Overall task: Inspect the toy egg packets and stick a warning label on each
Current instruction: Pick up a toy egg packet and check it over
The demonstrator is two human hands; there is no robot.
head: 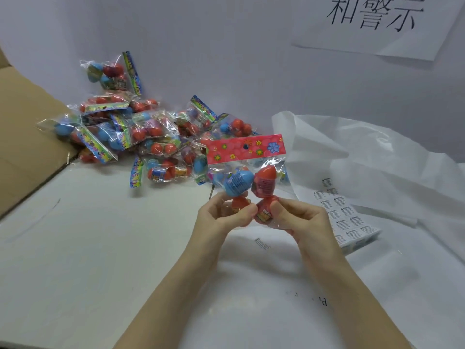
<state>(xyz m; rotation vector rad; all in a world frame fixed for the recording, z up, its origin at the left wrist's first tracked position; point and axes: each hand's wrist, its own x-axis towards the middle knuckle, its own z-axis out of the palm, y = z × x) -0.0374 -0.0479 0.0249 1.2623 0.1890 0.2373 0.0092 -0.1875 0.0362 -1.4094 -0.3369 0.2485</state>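
A clear toy egg packet (247, 172) with a pink flowered header card is held upright above the table, in the middle of the view. It holds one blue egg and several red eggs. My left hand (224, 215) pinches its lower left part around a red egg. My right hand (299, 217) grips the lower right egg, thumb on the front. A heap of more egg packets (141, 132) lies behind and to the left. A sheet of small white warning labels (347, 215) lies on the table just right of my right hand.
A brown cardboard flap (27, 127) rises at the left edge. Crumpled white plastic wrap (364, 157) lies at the right, partly over the label sheet. A paper sign with printed characters (377, 18) hangs on the back wall. The white table surface (100, 248) spreads in front.
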